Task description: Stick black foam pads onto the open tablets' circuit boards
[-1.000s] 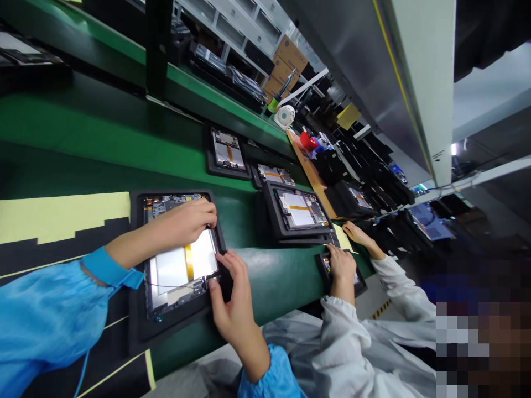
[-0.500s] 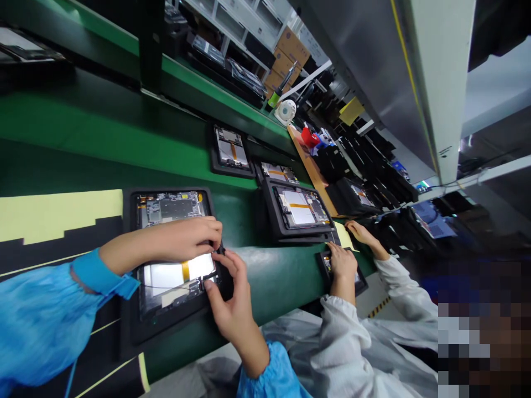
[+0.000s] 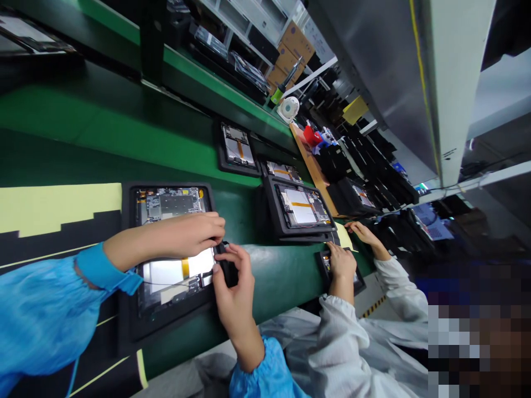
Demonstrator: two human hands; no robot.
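Our right hand (image 3: 234, 282) pinches a black piece (image 3: 229, 274) at the open tablet's (image 3: 170, 204) edge, our left hand (image 3: 186, 235) curled closed beside it, working slowly to spare the silver panel (image 3: 166, 273).

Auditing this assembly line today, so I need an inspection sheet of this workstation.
surface: green conveyor belt, with a pale yellow and black mat at one end.
job's things: open tablet, showing a silver panel and circuit board, in a black tray.
clutter: more trayed tablets along the belt.
hands: left hand over the tablet; right hand at the tray's edge, grip unclear.
cables: thin wire across the tablet; blue cord below the left sleeve.
surroundings: co-worker's hands at another tray, desk fan, cardboard boxes.
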